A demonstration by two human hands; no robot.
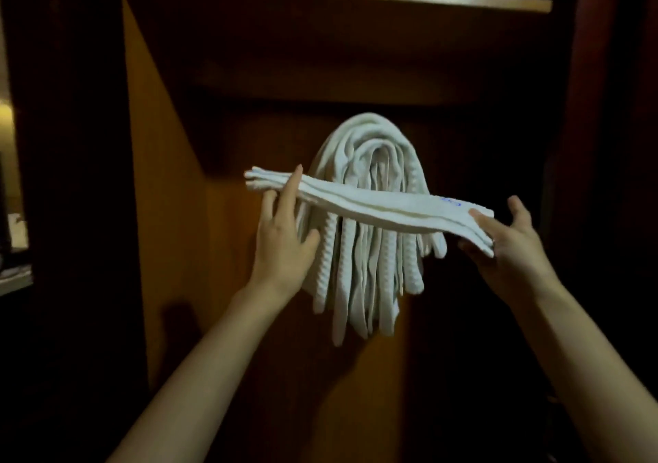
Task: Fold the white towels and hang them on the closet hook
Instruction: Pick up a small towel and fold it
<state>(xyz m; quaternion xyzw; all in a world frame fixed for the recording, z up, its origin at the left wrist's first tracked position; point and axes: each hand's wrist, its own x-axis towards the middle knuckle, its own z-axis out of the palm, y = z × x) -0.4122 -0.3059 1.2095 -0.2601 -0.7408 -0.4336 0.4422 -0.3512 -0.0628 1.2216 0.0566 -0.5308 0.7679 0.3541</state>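
While both forearms reach up, the left hand [281, 238] grips one end of the folded towel [377, 210], fingers over its top edge; the right hand [509, 238] pinches the other end. Towel sits level at mid-air, long axis left-right, sagging slightly in the middle. Looks soft, light, floppy, so end grips suit it, draping from the centre. Just behind, the hung towels [366, 235] drape in loops. Hook hidden under them. Closet panel [171, 178] behind.
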